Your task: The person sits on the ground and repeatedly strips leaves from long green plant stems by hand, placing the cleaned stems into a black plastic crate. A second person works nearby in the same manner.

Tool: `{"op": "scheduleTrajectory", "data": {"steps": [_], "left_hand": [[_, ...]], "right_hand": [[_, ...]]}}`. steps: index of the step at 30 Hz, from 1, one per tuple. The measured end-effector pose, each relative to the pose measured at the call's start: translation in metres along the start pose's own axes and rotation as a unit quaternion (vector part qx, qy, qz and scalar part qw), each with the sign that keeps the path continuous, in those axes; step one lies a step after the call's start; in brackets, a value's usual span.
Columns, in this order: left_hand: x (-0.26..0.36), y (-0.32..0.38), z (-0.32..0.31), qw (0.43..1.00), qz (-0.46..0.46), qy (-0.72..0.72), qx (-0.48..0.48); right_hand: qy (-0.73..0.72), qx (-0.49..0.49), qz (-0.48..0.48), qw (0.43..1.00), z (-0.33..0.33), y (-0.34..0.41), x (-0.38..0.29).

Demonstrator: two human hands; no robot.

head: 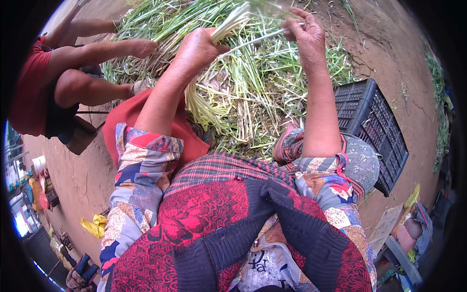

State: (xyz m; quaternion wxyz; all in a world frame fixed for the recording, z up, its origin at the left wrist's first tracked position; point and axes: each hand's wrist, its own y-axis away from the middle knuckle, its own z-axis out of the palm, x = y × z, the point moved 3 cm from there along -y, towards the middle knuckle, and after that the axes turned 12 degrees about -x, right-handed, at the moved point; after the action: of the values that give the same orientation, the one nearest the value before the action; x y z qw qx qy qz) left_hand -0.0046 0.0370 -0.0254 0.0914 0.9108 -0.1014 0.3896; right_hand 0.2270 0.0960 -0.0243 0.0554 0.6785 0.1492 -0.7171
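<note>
My left hand (200, 47) is closed around a bunch of pale, chive-like vegetable stalks (233, 21). The white stems point up and away, while yellowish-green leaves (201, 106) hang below the fist. Across from it, my right hand (305, 38) pinches one thin stalk (255, 41) between thumb and fingers. That stalk stretches across to the left hand. Blurred greenery at the top edge hides some of the bunch's tips. Beneath both hands lies a wide heap of loose green and straw-coloured stalks (251, 76), with browned root ends in places.
A black plastic crate (379, 127) stands tilted at my right knee. On the left, a co-worker sits close, with one hand (144, 48) by the heap. A yellow bag (94, 225) lies on the dirt floor (73, 182). Cloth bundles (408, 231) sit at lower right.
</note>
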Motion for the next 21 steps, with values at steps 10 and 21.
{"op": "scheduleTrajectory", "data": {"steps": [10, 21], "left_hand": [[0.02, 0.004, -0.002, 0.982, -0.102, 0.144, -0.062], [0.01, -0.005, -0.01, 0.997, 0.049, 0.035, 0.047]], "right_hand": [[-0.29, -0.129, 0.09, 0.944, 0.048, -0.009, 0.088], [0.398, -0.216, 0.469, 0.759, 0.018, 0.115, 0.287]]}}
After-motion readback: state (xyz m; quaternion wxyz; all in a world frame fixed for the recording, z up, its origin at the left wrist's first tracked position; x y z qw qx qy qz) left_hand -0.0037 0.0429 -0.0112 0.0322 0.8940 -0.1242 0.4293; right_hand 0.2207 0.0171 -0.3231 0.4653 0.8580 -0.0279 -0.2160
